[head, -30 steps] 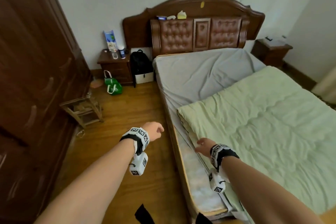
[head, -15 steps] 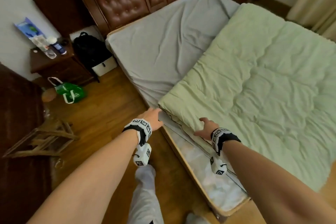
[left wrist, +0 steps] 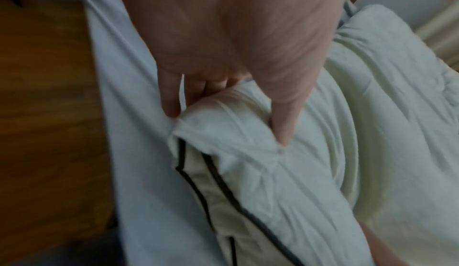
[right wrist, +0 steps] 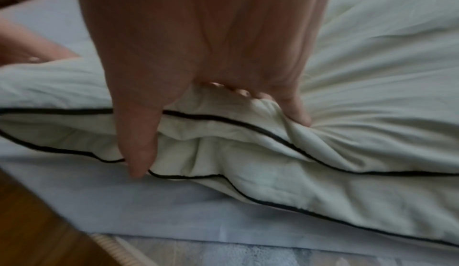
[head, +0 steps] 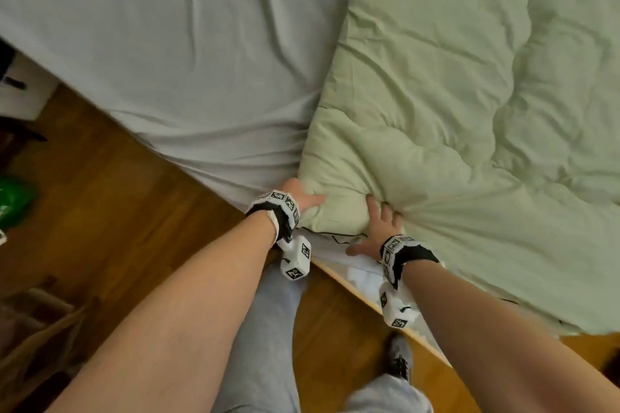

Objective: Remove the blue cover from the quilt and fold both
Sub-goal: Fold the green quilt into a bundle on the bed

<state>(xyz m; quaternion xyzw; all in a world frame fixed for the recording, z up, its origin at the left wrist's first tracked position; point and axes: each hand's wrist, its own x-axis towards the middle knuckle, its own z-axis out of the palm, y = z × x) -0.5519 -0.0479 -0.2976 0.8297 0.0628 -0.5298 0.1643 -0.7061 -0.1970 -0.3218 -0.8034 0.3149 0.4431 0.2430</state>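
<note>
- Quilt point(head: 469, 117): pale green and padded, it lies spread over the bed, filling the head view from 12 o'clock round to 4 o'clock. Its near corner sits at the bed's edge, close to the centre of that view, where both of your hands meet it.
- Piping point(right wrist: 248, 125): a thin dark line runs along the quilt's edge. In the right wrist view two such lines show, one above the other, where the edge lies doubled.
- Left hand point(head: 298, 194): your grip is closed round the quilt's corner, with the thumb point(left wrist: 285, 125) pressed into the top of the fabric and the fingers point(left wrist: 171, 101) curled down at its far side. The corner bunches between them.
- Right hand point(head: 379, 228): your grip clasps the quilt's edge just beside the left hand, toward 3 o'clock. The thumb point(right wrist: 139, 152) points down over the lower piping and the fingers point(right wrist: 293, 105) dig into the top, so that creases fan out from them.
- Sheet point(head: 174, 54): grey and lightly wrinkled, it covers the mattress from 9 o'clock to 12 o'clock in the head view and touches the quilt's left edge.
- Floor point(head: 100, 218): brown wood, at 8 o'clock beside the bed.
- Blue cover: it cannot be told apart in any view.
</note>
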